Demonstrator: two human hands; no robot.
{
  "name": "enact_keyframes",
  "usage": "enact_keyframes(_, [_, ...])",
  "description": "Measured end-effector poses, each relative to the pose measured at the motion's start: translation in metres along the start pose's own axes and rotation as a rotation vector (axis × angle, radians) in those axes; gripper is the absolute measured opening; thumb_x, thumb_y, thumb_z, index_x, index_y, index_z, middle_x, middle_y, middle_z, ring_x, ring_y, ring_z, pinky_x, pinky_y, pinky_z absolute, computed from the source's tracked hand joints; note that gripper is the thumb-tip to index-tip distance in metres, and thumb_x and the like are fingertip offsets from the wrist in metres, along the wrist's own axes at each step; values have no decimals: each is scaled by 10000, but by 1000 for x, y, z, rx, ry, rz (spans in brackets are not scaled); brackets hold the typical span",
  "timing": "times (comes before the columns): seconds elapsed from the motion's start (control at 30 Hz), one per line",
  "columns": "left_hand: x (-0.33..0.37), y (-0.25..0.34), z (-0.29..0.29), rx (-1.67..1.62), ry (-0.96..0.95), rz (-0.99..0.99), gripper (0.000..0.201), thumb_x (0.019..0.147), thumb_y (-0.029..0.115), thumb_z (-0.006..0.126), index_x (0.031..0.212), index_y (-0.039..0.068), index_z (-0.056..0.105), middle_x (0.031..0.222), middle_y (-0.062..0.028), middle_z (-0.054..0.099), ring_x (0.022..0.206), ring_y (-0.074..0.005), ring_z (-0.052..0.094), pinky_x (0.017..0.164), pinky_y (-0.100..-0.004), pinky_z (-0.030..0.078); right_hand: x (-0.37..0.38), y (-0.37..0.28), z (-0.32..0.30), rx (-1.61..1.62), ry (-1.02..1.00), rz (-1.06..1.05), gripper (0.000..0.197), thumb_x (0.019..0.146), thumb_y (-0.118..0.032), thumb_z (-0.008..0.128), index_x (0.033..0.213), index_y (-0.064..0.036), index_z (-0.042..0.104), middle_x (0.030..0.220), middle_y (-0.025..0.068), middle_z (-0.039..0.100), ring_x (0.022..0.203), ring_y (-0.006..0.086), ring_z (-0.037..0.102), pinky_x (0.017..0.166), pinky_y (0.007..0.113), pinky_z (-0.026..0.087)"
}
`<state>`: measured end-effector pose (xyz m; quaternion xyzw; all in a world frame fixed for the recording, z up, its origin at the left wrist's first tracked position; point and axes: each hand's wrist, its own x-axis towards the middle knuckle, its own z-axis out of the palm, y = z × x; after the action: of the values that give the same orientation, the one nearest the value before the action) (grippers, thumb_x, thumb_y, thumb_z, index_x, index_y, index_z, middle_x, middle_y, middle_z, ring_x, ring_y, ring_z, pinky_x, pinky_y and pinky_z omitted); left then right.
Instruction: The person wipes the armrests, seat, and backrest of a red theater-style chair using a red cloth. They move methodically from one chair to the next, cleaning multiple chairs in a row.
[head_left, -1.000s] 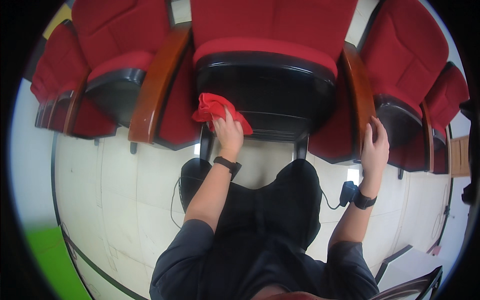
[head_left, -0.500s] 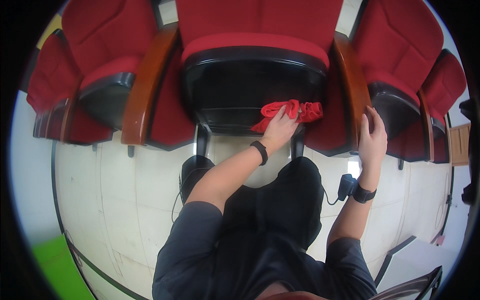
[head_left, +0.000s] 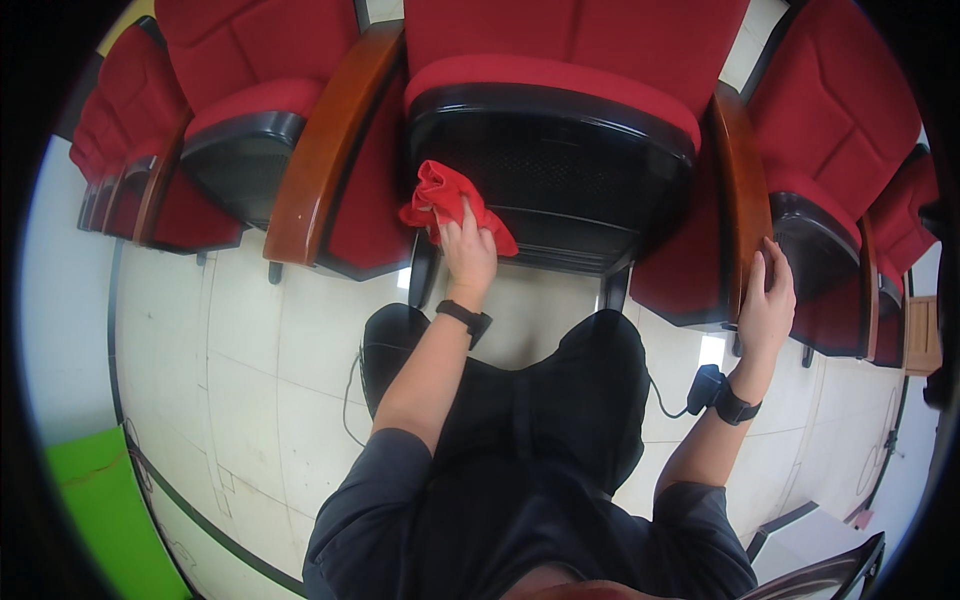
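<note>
A crumpled red cloth (head_left: 448, 192) lies under the fingers of my left hand (head_left: 469, 250), which presses it against the lower left part of the black seat underside (head_left: 560, 170). The seat belongs to a folded-up red chair (head_left: 590, 40) in front of me. Some of my left fingers are sunk into the cloth's folds. My right hand (head_left: 768, 300) rests at the front end of the brown wooden armrest (head_left: 740, 190) on the right, fingers stretched along it and holding nothing.
More folded red chairs (head_left: 240, 60) continue on both sides, with another wooden armrest (head_left: 335, 140) at left. Pale floor tiles (head_left: 240, 370) spread below. A green panel (head_left: 100, 490) stands at lower left, a white box-like surface (head_left: 825, 540) at lower right. A thin cable (head_left: 350, 400) hangs beside my left knee.
My left hand has slid the red cloth from the right side of the seat underside to its left side. The view has shifted slightly; my right hand stays at the right armrest.
</note>
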<state>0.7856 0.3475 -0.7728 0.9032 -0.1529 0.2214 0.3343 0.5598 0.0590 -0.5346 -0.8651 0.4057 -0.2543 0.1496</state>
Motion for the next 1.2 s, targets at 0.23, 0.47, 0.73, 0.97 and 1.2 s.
enact_keyframes(0.23, [-40,78,30,-196,-158,-69,703,842,46,599,1504,-90,405,1270,-343,494,1387,-538,360,1098,-576,351,1,-3,-2,21,1,-14,413,1035,-369,552,1332,-106,667,1366,133,660,1250,332,636,1049,395,492])
enact_keyframes(0.47, [-59,137,68,-38,-464,771,256,925,182,582,1124,79,706,1433,-154,576,1465,-307,423,1139,-501,405,2,5,3,53,1,-19,397,1038,-376,551,1317,-124,681,1345,126,675,1238,320,645,1048,400,494])
enact_keyframes(0.73, [-40,37,52,162,-378,554,274,870,211,659,1107,82,701,1436,-233,551,1415,-395,445,1096,-513,432,5,10,6,163,-10,-19,361,1037,-312,582,1298,-85,686,1314,142,688,1225,302,657,1044,388,497])
enact_keyframes(0.97, [-24,-20,42,-102,158,-289,758,894,120,558,1552,-111,263,1228,-374,477,1120,-512,492,1044,-511,383,5,7,6,224,-24,-28,341,1042,-264,583,1278,-35,675,1292,166,682,1207,298,661,1050,377,492])
enact_keyframes(1.2, [-61,86,75,-165,-235,-300,508,884,118,571,1282,-159,419,1102,-350,511,1089,-453,529,977,-528,392,6,6,6,179,10,-53,355,1040,-278,592,1278,-28,672,1286,167,682,1195,294,665,1035,378,499])
